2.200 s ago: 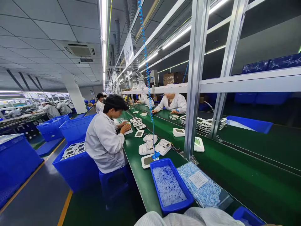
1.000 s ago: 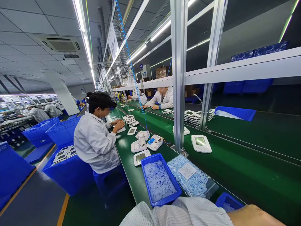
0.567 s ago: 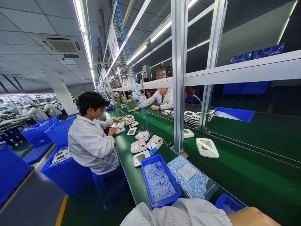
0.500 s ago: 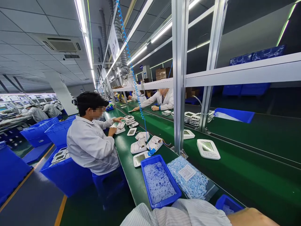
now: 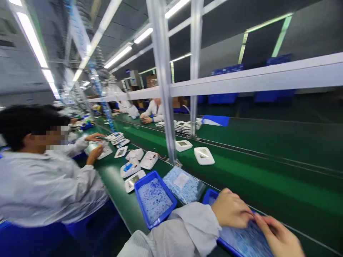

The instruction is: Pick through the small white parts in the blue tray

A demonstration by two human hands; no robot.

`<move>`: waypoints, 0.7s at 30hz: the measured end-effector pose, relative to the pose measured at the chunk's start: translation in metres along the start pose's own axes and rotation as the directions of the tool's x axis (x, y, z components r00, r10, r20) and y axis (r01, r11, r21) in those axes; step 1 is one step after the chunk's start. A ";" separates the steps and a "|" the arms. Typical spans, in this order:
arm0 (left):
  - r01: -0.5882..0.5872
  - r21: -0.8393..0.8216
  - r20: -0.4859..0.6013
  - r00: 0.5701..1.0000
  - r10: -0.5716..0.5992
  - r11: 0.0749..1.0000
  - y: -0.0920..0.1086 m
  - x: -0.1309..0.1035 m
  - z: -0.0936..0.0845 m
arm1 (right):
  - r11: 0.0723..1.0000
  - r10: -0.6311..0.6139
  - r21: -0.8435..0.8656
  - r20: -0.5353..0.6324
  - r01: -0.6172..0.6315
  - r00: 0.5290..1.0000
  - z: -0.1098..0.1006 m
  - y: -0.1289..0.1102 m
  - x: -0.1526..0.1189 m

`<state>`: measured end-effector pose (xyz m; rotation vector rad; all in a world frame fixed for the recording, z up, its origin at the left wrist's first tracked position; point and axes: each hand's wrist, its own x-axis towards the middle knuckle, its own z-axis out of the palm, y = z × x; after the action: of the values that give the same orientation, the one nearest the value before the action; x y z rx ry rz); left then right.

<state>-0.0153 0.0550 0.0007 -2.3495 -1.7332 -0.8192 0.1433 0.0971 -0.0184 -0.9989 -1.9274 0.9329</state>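
My left hand (image 5: 232, 208) reaches in from a pale striped sleeve, its fingers closed and bent down. Fingertip to fingertip with it, my right hand (image 5: 281, 233) has thumb and fingers pressed together. Whatever lies in the pinch is too small and blurred to name. Both hands are above a blue bin (image 5: 227, 246) of small light-blue and clear pieces (image 5: 249, 239). Left of my left hand lies a clear bag of light-blue pieces (image 5: 184, 185) with a white label. Beside the bag sits another blue bin (image 5: 173, 203) filled with small whitish pieces.
White device housings with screens (image 5: 204, 156) rest on the green belt and bench. A metal post (image 5: 163, 82) rises past the bag. At left a co-worker (image 5: 48, 185) in a white coat handles a housing. Another person sits across the belt.
The view has swung right and is blurred. Both my hands now show together over the near bin, where before only part of one showed at the bottom edge.
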 end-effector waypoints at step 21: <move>-0.024 -0.229 -0.091 0.996 0.004 0.973 0.007 -0.002 -0.007 | 0.979 0.113 0.176 -0.073 -0.099 0.991 0.001 -0.021 -0.012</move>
<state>-0.0117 0.0483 0.0076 -2.4185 -1.6644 -1.1624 0.1402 0.0774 -0.0042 -1.0292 -1.7075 1.0823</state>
